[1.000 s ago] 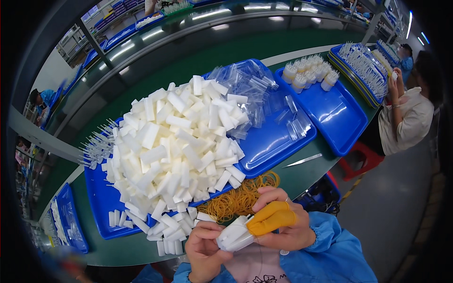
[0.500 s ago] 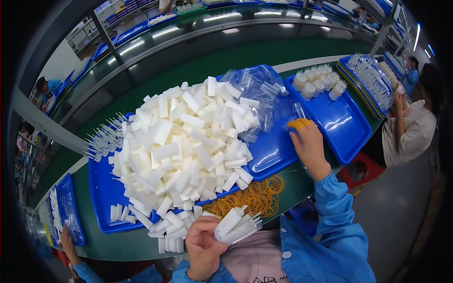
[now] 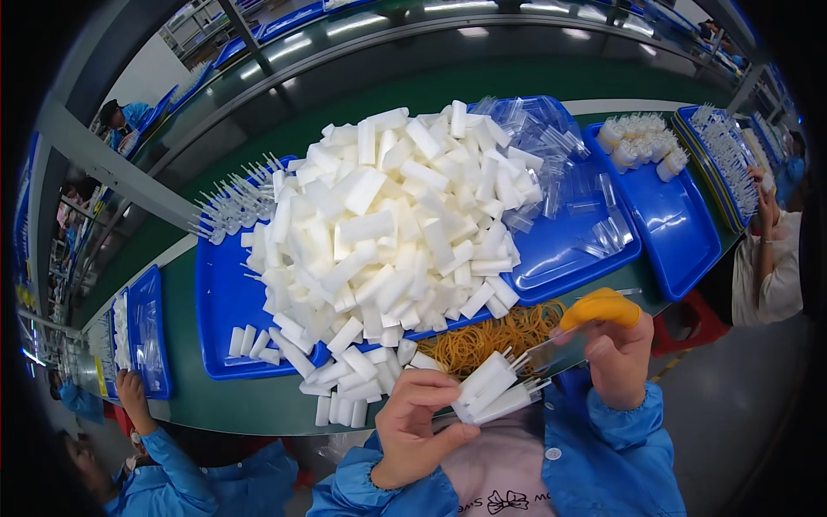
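Left hand [image 3: 422, 424]: fingers and thumb pinched on the near end of a white bundle [image 3: 493, 389], its thin prongs aimed to the right. Bundle is held up in front of the worker's pink shirt [image 3: 491, 465], just on the near side of the rubber bands [image 3: 491, 340]. Right hand [image 3: 618, 349]: yellow covers [image 3: 607, 306] on the fingers; thumb and fingertips narrowed on a clear strip [image 3: 541, 353] near the prong tips, its outline blurred from where I stand. Beyond the bands, a heap of white blocks [image 3: 388, 224] spills over a blue tray [image 3: 226, 302]; clear pieces [image 3: 551, 129] lie beside it.
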`<state>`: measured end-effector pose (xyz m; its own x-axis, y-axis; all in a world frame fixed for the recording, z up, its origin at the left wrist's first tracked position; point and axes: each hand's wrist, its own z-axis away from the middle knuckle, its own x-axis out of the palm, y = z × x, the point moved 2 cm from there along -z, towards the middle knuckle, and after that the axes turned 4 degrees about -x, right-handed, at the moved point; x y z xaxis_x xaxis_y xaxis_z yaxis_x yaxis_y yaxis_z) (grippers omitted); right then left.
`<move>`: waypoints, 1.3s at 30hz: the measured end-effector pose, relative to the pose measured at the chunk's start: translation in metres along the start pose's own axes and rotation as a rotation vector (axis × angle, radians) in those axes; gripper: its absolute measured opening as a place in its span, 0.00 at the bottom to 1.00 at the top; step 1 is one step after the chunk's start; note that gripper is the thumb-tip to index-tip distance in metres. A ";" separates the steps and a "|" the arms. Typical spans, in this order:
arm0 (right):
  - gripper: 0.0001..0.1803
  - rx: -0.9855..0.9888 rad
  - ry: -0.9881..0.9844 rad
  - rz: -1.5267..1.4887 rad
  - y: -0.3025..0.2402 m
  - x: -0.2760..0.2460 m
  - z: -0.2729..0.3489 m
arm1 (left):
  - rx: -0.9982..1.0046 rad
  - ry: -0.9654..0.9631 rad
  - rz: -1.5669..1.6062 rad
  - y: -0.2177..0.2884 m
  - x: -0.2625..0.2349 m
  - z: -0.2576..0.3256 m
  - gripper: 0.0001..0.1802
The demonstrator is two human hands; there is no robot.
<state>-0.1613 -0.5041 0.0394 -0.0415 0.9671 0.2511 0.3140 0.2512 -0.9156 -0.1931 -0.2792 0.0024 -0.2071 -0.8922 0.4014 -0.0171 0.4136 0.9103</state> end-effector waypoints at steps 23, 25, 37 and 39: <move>0.19 0.112 -0.091 -0.128 0.013 0.000 0.008 | 0.038 -0.134 -0.644 0.019 0.010 -0.002 0.30; 0.18 0.120 -0.061 -0.144 0.013 0.003 0.007 | 0.064 -0.153 -0.638 0.021 0.012 -0.004 0.28; 0.15 0.057 -0.147 0.177 0.004 0.003 0.001 | 0.088 0.055 -0.531 0.011 0.001 -0.010 0.24; 0.15 -0.019 -0.187 0.348 0.004 -0.001 -0.002 | 0.015 0.027 -0.463 0.003 -0.004 -0.009 0.24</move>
<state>-0.1582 -0.5045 0.0364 -0.1010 0.9856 -0.1359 0.3568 -0.0916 -0.9297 -0.1831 -0.2764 0.0048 -0.1485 -0.9879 -0.0447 -0.1155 -0.0275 0.9929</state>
